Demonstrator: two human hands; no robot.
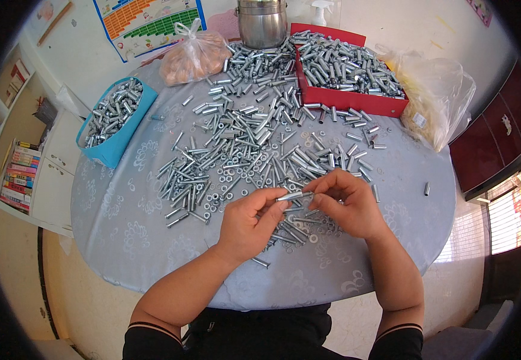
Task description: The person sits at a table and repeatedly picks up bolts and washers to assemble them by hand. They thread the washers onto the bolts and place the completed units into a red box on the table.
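Observation:
Above the front of the loose hardware pile, my left hand [251,221] pinches a silvery sleeve anchor [291,196] between thumb and fingers. The anchor lies nearly level, its right end pointing to my right hand [349,203]. That hand's thumb and fingertips are pinched together at this end; any small part between them is too small to make out. Around and beyond both hands lie long bolts [179,191], hex nuts [229,179], washers [313,239] and metal sleeves [260,123]. One bolt [261,263] rests apart, close to my left wrist.
A blue bin [109,157] of metal anchors stands at the left, a red box [356,103] heaped with more at the back right. Behind are a tied plastic bag [194,59], a steel pot [262,24] and a clear bag [437,102]. A grey patterned cloth [134,240] covers the round table.

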